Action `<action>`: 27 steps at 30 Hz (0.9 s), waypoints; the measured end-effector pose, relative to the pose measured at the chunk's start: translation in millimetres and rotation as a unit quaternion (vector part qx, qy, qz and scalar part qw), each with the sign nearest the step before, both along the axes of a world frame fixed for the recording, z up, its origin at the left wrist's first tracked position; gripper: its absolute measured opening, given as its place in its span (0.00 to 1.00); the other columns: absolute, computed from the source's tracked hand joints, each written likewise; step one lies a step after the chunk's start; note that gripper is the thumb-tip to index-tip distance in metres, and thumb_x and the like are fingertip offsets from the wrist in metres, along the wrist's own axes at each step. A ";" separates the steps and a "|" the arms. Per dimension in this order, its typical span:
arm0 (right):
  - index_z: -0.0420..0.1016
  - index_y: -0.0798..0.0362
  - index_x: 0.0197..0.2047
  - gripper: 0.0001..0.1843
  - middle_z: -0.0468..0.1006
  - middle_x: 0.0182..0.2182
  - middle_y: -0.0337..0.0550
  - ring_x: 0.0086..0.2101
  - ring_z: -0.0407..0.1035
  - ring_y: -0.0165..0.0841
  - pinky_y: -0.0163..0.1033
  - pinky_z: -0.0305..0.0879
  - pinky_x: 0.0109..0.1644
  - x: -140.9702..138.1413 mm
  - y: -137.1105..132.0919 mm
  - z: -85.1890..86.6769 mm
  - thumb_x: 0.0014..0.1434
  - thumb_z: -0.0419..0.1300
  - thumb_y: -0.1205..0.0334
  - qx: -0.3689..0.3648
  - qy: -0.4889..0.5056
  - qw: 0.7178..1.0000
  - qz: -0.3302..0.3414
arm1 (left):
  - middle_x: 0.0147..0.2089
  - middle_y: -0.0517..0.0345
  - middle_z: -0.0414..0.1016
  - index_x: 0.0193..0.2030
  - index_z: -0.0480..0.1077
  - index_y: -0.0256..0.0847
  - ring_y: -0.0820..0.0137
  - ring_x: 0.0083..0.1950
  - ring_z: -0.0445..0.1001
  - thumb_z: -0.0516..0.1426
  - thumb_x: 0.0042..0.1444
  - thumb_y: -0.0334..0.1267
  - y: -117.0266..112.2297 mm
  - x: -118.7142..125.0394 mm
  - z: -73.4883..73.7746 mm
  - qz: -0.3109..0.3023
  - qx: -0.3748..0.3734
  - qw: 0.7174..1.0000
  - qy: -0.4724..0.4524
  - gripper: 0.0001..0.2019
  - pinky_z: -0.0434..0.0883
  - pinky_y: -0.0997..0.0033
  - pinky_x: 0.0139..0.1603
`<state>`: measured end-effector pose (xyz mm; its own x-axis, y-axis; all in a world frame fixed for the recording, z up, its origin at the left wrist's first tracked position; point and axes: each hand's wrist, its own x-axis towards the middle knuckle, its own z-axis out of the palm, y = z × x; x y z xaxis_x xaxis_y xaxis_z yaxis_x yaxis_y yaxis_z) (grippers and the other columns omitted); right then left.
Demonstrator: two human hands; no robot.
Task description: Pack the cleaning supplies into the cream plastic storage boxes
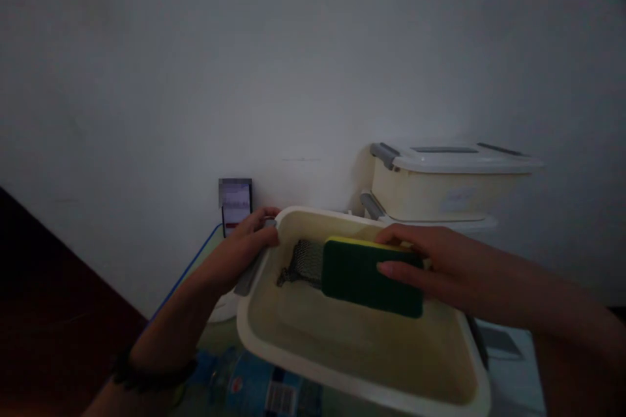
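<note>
A cream plastic storage box (362, 381) without a lid stands tilted in front of me. My left hand (249, 241) grips its left rim by the grey handle, thumb over the edge. Between the thumb and fingers of my right hand (415, 257) is a sponge (362, 277), its dark green scouring side facing me and a yellow edge showing on top. The sponge is over the box's opening. Behind it, a dark mesh piece (309, 260) lies inside the box, partly hidden by the sponge.
Two lidded boxes, the upper white-lidded box (445, 192) most visible, are stacked against the wall at right. A phone (237, 202) leans on the wall behind my left hand. Below the box lies a blue-labelled bottle (264, 388) on the table, whose blue edge (188, 270) runs along the left.
</note>
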<state>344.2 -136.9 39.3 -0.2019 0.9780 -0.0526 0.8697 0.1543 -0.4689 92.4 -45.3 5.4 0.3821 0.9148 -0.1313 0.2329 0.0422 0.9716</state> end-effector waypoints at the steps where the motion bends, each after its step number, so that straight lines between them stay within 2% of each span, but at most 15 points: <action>1: 0.70 0.50 0.43 0.15 0.77 0.39 0.42 0.39 0.71 0.35 0.40 0.67 0.42 -2.3 3.1 -0.5 0.61 0.52 0.49 -0.006 0.002 1.000 0.010 | 0.37 0.58 0.74 0.50 0.62 0.43 0.65 0.35 0.75 0.54 0.49 0.38 1.7 -1.8 -1.4 0.007 0.018 1.000 0.011 0.19 0.71 0.68 0.32; 4: 0.70 0.52 0.43 0.15 0.77 0.38 0.45 0.36 0.73 0.35 0.39 0.69 0.39 -9.4 12.1 -6.3 0.62 0.51 0.51 -0.025 0.026 0.999 0.016 | 0.44 0.54 0.74 0.52 0.64 0.42 0.63 0.41 0.75 0.52 0.52 0.39 6.5 -3.3 -7.1 -0.008 0.076 0.996 0.038 0.20 0.72 0.66 0.38; 8: 0.65 0.52 0.50 0.18 0.74 0.36 0.45 0.24 0.72 0.29 0.34 0.69 0.24 -16.1 20.1 -16.6 0.64 0.46 0.50 -0.071 0.089 0.993 0.000 | 0.50 0.51 0.73 0.53 0.67 0.39 0.60 0.49 0.72 0.49 0.54 0.40 9.4 -2.6 -10.6 -0.022 0.126 0.988 0.086 0.20 0.70 0.61 0.48; 11: 0.64 0.51 0.51 0.19 0.72 0.33 0.42 0.18 0.68 0.25 0.31 0.65 0.17 -17.0 23.3 -20.5 0.65 0.44 0.50 -0.071 0.090 0.993 -0.003 | 0.51 0.51 0.73 0.52 0.68 0.39 0.59 0.51 0.72 0.49 0.54 0.42 12.2 -3.4 -12.1 -0.015 0.131 0.983 0.124 0.20 0.69 0.62 0.49; 15: 0.67 0.50 0.52 0.20 0.70 0.31 0.39 0.15 0.64 0.22 0.30 0.64 0.17 -15.7 25.2 -21.2 0.66 0.43 0.50 -0.052 0.076 0.996 0.005 | 0.50 0.51 0.74 0.53 0.67 0.39 0.60 0.48 0.73 0.49 0.55 0.42 16.3 -4.6 -15.2 -0.024 0.096 0.987 0.127 0.20 0.70 0.64 0.45; 21: 0.61 0.50 0.57 0.21 0.71 0.32 0.39 0.15 0.65 0.22 0.31 0.66 0.20 -14.4 25.8 -19.9 0.67 0.42 0.51 -0.019 0.104 0.994 -0.007 | 0.49 0.52 0.74 0.52 0.68 0.38 0.61 0.49 0.72 0.49 0.55 0.41 16.0 -6.9 -12.5 -0.010 0.145 0.982 0.120 0.20 0.69 0.65 0.46; 24: 0.63 0.51 0.55 0.19 0.72 0.36 0.42 0.20 0.69 0.24 0.31 0.68 0.23 -12.2 25.6 -21.2 0.67 0.43 0.53 -0.006 0.103 0.995 0.011 | 0.53 0.50 0.73 0.53 0.68 0.38 0.59 0.49 0.72 0.49 0.55 0.43 14.3 -8.7 -8.9 -0.009 0.150 0.981 0.123 0.21 0.70 0.63 0.46; 27: 0.69 0.51 0.50 0.15 0.73 0.43 0.46 0.38 0.72 0.33 0.36 0.71 0.37 -11.0 24.2 -24.8 0.65 0.47 0.57 -0.001 0.060 0.997 0.056 | 0.57 0.49 0.71 0.57 0.66 0.38 0.58 0.54 0.70 0.50 0.55 0.45 11.7 -9.4 -4.5 -0.005 0.176 0.975 0.134 0.24 0.67 0.61 0.53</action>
